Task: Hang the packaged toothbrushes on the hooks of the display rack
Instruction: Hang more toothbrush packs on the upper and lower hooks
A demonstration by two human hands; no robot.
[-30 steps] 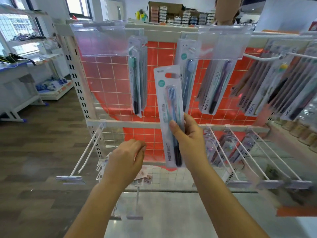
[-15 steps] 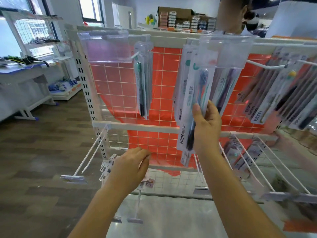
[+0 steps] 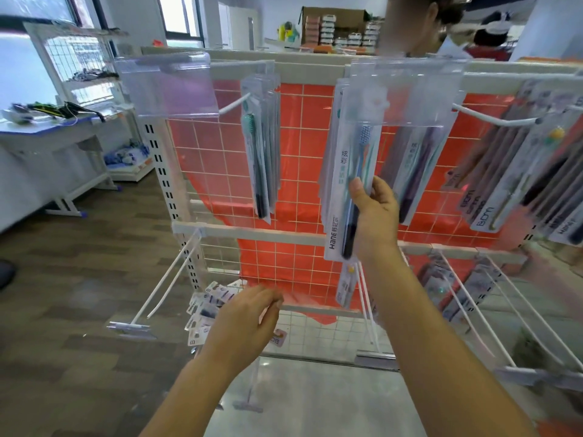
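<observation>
Right hand (image 3: pixel 375 216) pinching Hane toothbrush pack (image 3: pixel 350 184) low down, fingers clamped on card, raising it before top-row hook (image 3: pixel 407 70). Left hand (image 3: pixel 243 323) hovering empty, fingers loosely curled. Advisable: aligning pack's hang-hole behind clear label holder (image 3: pixel 407 93), keeping card vertical.

right hand (image 3: pixel 375 216) grips toothbrush pack (image 3: pixel 345 197) | left hand (image 3: pixel 243 323) loose, empty
</observation>
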